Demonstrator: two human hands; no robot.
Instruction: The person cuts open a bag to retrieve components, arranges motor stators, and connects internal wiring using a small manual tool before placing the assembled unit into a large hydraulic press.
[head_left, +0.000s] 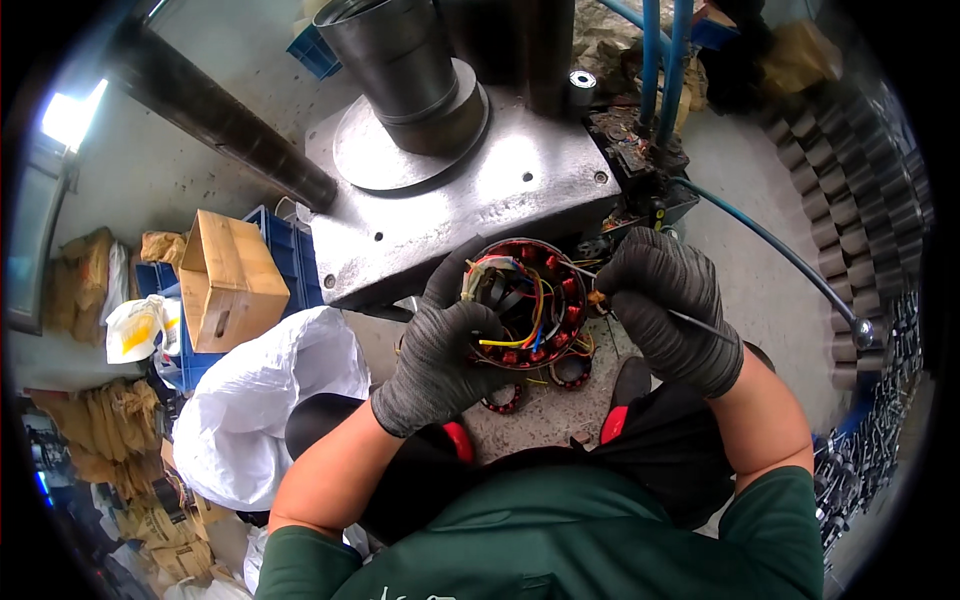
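Observation:
My left hand [447, 340], in a dark grey knit glove, is closed around the left side of a ring-shaped motor stator [572, 312]. Red windings line the ring, and loose yellow, blue and red wires [535, 320] curl across its middle. On the ring's right, my gloved right hand [672, 300] is closed on a thin metal rod [697, 322]. One end of that rod sticks out behind the fingers, and a thin tip seems to reach the stator's upper right rim. A small copper-coloured bit [597, 298] shows by the right fingertips; its kind is unclear.
A steel press bed [450, 225] with a thick cylinder [395, 75] stands just ahead. More stators [570, 372] lie on the floor between my feet. At left are a cardboard box [230, 285] and a white sack [270, 400]; stacked metal sleeves [835, 220] line the right.

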